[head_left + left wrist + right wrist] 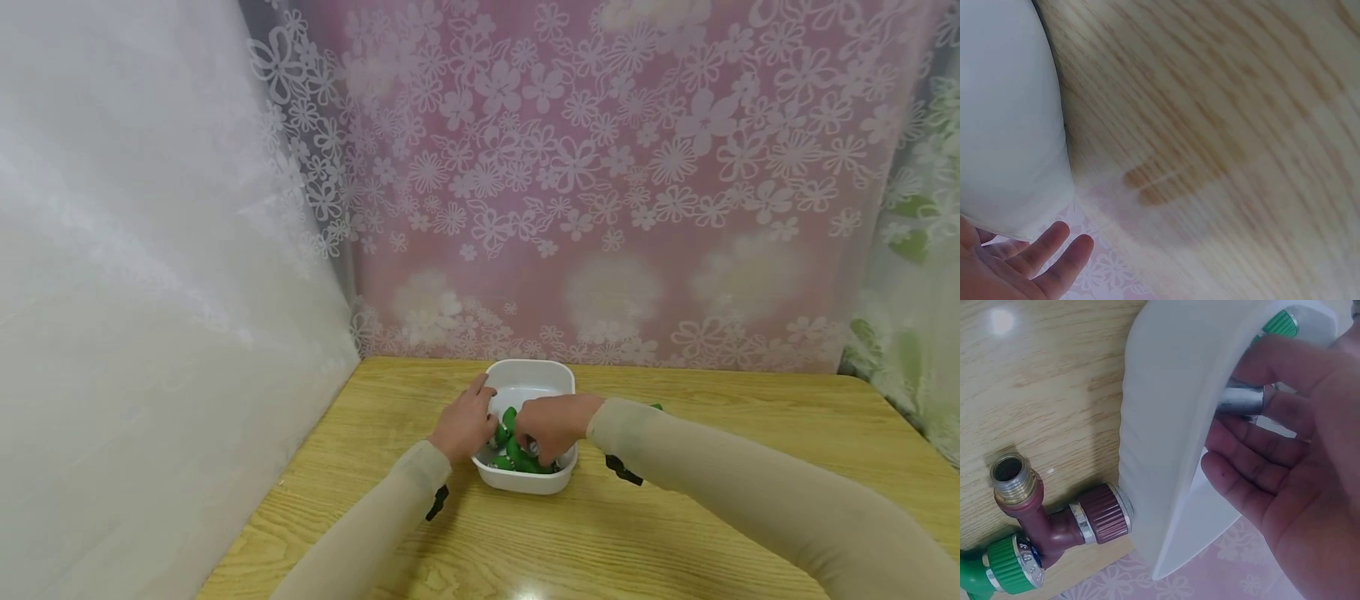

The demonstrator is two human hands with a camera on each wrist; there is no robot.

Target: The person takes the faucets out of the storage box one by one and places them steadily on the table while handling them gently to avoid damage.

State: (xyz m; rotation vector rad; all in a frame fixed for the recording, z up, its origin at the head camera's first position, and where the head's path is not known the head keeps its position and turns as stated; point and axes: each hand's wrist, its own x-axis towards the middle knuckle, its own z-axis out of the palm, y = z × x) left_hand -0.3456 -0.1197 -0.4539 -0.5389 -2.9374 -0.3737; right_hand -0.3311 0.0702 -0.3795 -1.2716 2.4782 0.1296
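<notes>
On the wooden table stands a white plastic basin [521,481] with several green angle valves [504,461] in its near half. My left hand [463,423] holds the basin's left rim, thumb over the inside. In the left wrist view, some fingers [1067,265] extend outside the white wall. My right hand [553,423] reaches into the basin. Its fingers grip a valve by its silvery metal end [1240,400], seen in the right wrist view. Much of that valve is hidden by the hand. A ribbed green knob [1282,325] shows just beyond the fingers.
Outside the basin, a dark red angle valve [1054,528] with a brass threaded end lies on the table, next to a green valve [1010,565]. My right forearm mostly hides that spot in the head view. A pink flowered curtain [600,208] hangs behind the table [360,425].
</notes>
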